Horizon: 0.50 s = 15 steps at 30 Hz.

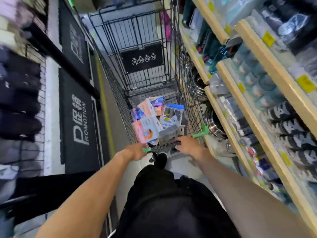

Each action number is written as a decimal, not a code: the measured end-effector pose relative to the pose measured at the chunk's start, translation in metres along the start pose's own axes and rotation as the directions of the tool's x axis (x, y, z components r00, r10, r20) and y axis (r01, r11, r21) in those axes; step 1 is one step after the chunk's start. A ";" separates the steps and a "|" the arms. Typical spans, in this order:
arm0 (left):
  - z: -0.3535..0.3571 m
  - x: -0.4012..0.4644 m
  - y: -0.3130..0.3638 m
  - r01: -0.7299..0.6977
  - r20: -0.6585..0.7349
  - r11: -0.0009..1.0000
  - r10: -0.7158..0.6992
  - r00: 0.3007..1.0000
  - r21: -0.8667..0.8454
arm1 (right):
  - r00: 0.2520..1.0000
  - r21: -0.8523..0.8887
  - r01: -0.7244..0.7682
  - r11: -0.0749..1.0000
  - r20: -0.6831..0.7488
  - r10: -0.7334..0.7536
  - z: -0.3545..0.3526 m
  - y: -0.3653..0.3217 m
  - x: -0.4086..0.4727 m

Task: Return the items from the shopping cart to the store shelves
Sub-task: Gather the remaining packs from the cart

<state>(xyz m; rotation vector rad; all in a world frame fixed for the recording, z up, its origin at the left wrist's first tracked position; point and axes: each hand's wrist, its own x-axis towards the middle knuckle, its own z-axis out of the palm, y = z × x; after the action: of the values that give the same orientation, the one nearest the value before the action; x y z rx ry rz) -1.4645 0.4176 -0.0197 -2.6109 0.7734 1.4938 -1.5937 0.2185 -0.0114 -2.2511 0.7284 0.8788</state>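
A black wire shopping cart (120,93) stands in the aisle ahead of me. Its handle (164,146) is dark with green ends. My left hand (135,151) grips the left end of the handle and my right hand (187,145) grips the right end. Several packaged items lie piled at the near end of the basket: an orange and white box (145,129), a blue-topped package (172,114) and a purple and pink pack (155,103). The far half of the basket holds nothing.
Wooden-edged store shelves (240,100) with yellow price tags run along the right, close to the cart, stocked with bottles, pots and small packs. On the left, black promotion panels (78,121) front a display of dark folded goods (18,93). The view is motion-blurred.
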 end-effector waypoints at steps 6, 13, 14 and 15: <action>0.043 -0.010 0.008 0.092 -0.140 0.994 -0.100 0.985 -0.063 | 0.988 -0.317 0.147 0.937 0.083 -0.127 0.012 0.008 0.004; 0.074 -0.033 0.020 0.070 -0.119 0.997 -0.072 0.990 -0.021 | 0.989 -0.416 0.149 0.897 0.083 -0.126 0.040 0.026 -0.021; 0.081 -0.038 0.020 0.064 -0.108 0.998 -0.064 0.992 -0.007 | 0.990 -0.429 0.139 0.893 0.073 -0.119 0.048 0.030 -0.028; 0.085 -0.042 0.021 0.059 -0.098 0.998 -0.058 0.993 0.005 | 0.991 -0.436 0.132 0.890 0.062 -0.116 0.052 0.032 -0.033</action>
<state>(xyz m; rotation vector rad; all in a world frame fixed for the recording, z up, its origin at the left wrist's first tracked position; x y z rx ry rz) -1.5588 0.4392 -0.0272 -2.6938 0.7018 1.3547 -1.6564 0.2420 -0.0294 -2.6338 0.3867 1.1036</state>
